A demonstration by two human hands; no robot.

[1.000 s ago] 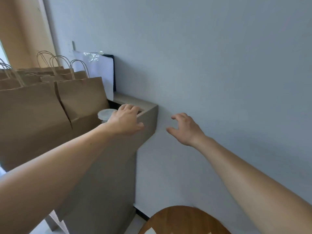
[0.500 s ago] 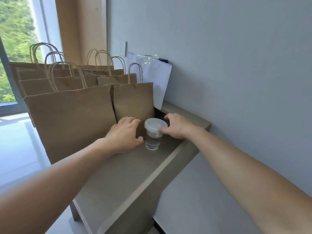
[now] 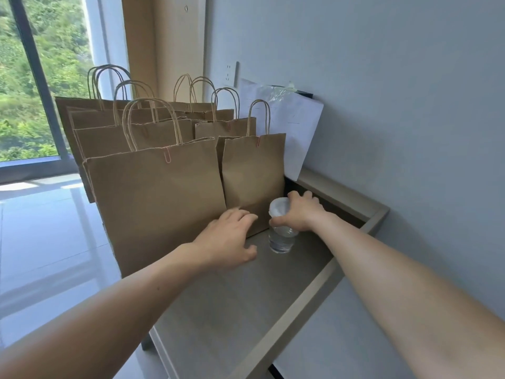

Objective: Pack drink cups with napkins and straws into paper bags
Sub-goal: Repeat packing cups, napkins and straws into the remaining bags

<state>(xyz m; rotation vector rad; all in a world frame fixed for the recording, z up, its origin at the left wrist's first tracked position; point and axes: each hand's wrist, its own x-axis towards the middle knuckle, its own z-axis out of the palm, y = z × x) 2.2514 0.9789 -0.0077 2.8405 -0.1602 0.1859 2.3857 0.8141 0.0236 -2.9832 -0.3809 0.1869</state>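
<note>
Fingers (image 3: 303, 196) of right hand (image 3: 300, 214) curled over lidded top of one clear plastic cup (image 3: 281, 239), upright on grey desk (image 3: 232, 310). Beside it, left hand (image 3: 226, 239) loosely spread, holding nothing, at foot of roughly eight brown paper bags (image 3: 155, 203) in two rows, crowding desk's far end. Behind them, one white sheet (image 3: 297, 124) against wall.

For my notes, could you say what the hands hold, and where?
The right hand grips the clear cup around its top; the left hand holds nothing.
</note>
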